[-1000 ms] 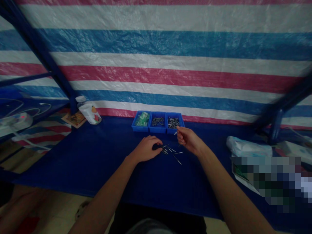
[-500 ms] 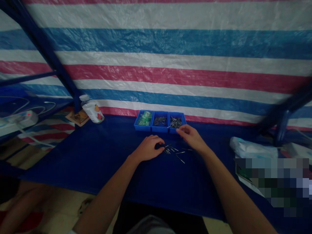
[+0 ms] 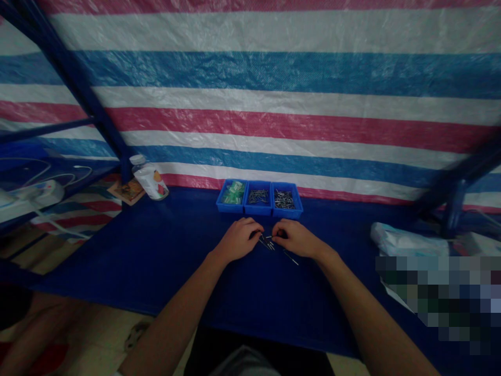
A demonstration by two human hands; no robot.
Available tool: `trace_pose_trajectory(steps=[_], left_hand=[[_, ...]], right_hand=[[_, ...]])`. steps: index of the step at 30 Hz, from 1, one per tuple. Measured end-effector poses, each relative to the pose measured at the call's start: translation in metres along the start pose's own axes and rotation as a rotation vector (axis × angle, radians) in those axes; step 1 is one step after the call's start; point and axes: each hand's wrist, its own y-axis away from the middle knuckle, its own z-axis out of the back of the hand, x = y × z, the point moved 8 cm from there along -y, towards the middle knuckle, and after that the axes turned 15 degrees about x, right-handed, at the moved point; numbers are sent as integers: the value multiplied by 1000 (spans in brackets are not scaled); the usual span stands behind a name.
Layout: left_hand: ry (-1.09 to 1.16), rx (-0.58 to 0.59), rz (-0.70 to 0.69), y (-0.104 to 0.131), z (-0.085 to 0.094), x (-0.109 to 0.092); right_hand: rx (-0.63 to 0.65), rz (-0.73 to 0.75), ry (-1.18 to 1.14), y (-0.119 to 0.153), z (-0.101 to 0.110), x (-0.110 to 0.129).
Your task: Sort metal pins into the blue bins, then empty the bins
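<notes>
Over the blue table, my left hand (image 3: pixel 241 240) is curled, thumb and forefinger closed beside a small cluster of thin metal pins (image 3: pixel 270 245). What lies between those fingertips is too dark to make out. Facing it, my right hand (image 3: pixel 296 238) pinches a thin metal pin whose pale tip points toward the left hand. One loose pin (image 3: pixel 291 258) lies just below the right hand. Behind both hands stand three joined blue bins: the left bin (image 3: pixel 230 211) holds green and clear plastic pieces, the middle bin (image 3: pixel 257 211) thin metal pins, the right bin (image 3: pixel 288 213) small metal parts.
A white-labelled bottle (image 3: pixel 152 181) and a brown packet (image 3: pixel 127 191) stand at the back left. A power strip (image 3: pixel 35 196) with cables is further left. At the right lies a plastic-wrapped packet (image 3: pixel 407 241). A striped tarp (image 3: pixel 274 125) hangs behind the table.
My right hand has come from the front of the right bin down and left to the pins, close to my left hand. My left hand has stayed nearly in place.
</notes>
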Motion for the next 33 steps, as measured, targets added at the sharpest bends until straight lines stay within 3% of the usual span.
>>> trace_pose_trajectory(steps=[8, 11, 14, 18, 22, 25, 29, 33], left_hand=[[-101, 36, 74, 0, -2, 9], [-126, 33, 100, 1, -1, 7], [-86, -34, 85, 2, 6, 3], [58, -165, -11, 3, 15, -4], [287, -297, 8, 7, 21, 3], [352, -321, 43, 9, 20, 8], [261, -350, 19, 11, 22, 5], [267, -362, -1, 13, 23, 3]], right_hand=[[4, -7, 43, 2, -2, 6], [-66, -12, 25, 3, 6, 8], [-182, 22, -25, 4, 14, 14], [-286, 199, -22, 4, 15, 33], [-377, 277, 29, 7, 16, 45], [-369, 282, 66, 9, 14, 50], [-328, 298, 89, 8, 9, 55], [-342, 274, -79, 6, 12, 48]])
